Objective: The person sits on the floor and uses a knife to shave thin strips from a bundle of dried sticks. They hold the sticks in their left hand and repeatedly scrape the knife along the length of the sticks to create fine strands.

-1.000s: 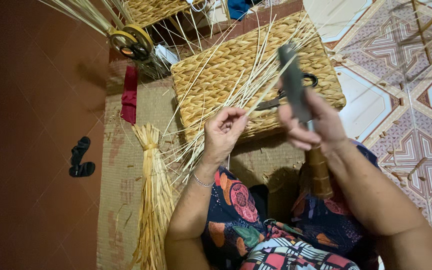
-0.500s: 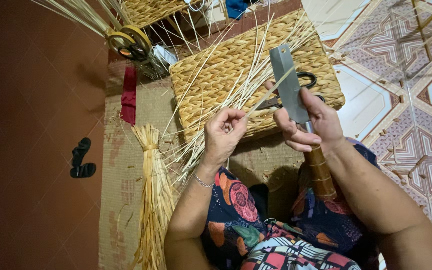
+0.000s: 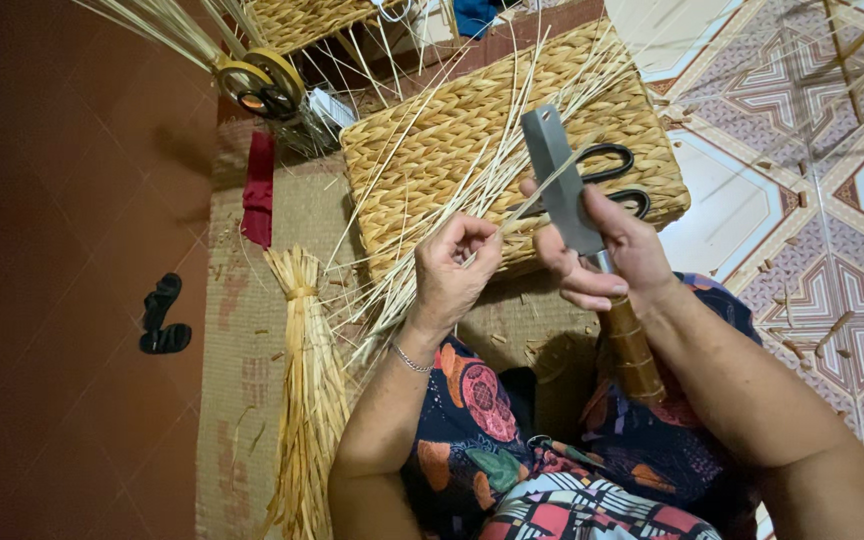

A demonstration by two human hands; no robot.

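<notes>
A big woven basket (image 3: 472, 140) fills the upper middle of the frame, black scissors (image 3: 617, 175) lying on it. Below it, the right hand (image 3: 607, 250) grips a flat-bladed knife (image 3: 562, 180); the left hand (image 3: 452, 270) pinches a thin straw strand (image 3: 542, 190) against the blade.

The woven basket (image 3: 472, 130) sits on the mat (image 3: 252, 330) ahead of the person, scissors (image 3: 612, 175) lying on its right part. The left hand (image 3: 452, 275) and right hand (image 3: 602, 250) meet just before it, the knife (image 3: 562, 180) in the right. A tied straw bundle (image 3: 307, 400) lies left of the left arm, tape rolls (image 3: 262, 80) beyond, sandals (image 3: 164, 315) far left on the floor (image 3: 52, 300)
</notes>
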